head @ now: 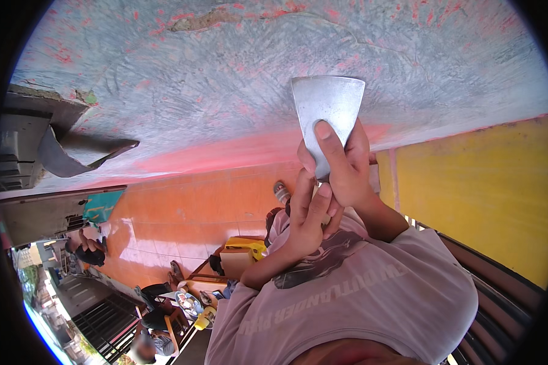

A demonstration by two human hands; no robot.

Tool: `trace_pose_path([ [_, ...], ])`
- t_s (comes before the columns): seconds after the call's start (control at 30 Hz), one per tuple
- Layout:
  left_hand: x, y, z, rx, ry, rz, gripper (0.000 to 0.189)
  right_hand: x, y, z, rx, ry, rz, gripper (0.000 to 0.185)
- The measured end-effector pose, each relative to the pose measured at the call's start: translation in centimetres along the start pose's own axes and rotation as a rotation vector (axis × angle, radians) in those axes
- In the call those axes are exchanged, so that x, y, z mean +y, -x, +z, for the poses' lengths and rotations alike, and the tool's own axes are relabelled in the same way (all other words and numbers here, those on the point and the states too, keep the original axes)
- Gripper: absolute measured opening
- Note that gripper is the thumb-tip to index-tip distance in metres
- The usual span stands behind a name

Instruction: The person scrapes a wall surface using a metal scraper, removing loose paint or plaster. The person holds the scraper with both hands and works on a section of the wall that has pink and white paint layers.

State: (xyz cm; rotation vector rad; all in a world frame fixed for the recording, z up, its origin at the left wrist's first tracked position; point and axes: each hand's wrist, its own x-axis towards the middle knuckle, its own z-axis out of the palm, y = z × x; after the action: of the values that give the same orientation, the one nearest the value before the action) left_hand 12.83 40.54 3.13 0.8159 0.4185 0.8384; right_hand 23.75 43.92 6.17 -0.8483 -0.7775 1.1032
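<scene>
A broad metal putty knife is held in front of the wall, its flared blade pointing up. My right hand grips the lower blade, thumb flat on its face and fingers behind it. Below, my left hand closes around the handle, most of which is hidden by the fingers. Behind the blade lies a grey plastered wall with scattered pink paint patches and a long crack. Whether the blade edge touches the wall, I cannot tell.
A curved sheet-metal piece juts out at left. A yellow wall stands at right, above orange floor tiles. A cardboard box and a yellow cup sit below left. One person crouches; another sits on a chair.
</scene>
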Motion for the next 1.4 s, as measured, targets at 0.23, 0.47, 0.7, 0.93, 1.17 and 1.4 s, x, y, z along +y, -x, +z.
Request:
trace_pose_path([
  [0.23,0.7,-0.2,-0.5,0.030,0.037,-0.007,0.044,0.4,-0.4,0.1,-0.025,0.060,-0.081,0.022],
  [0.47,0.4,-0.2,-0.6,-0.050,0.033,-0.022,0.047,0.3,-0.2,0.2,-0.002,0.019,-0.048,0.022],
  [0.7,0.2,-0.4,0.2,0.039,0.013,-0.044,0.048,-0.4,-0.3,0.2,0.020,-0.002,0.032,0.021],
  [0.93,-0.3,-0.5,-0.9,-0.110,0.060,0.021,0.053,0.3,-0.4,-0.4,-0.050,0.039,-0.058,0.019],
  [1.17,0.3,0.0,-0.4,-0.012,-0.009,0.020,0.053,0.2,-0.7,0.0,-0.077,0.016,-0.074,0.016],
  [1.4,-0.4,-1.1,-1.9,-0.072,-0.029,-0.040,0.051,1.2,-0.7,-0.7,-0.054,-0.016,-0.122,0.018],
])
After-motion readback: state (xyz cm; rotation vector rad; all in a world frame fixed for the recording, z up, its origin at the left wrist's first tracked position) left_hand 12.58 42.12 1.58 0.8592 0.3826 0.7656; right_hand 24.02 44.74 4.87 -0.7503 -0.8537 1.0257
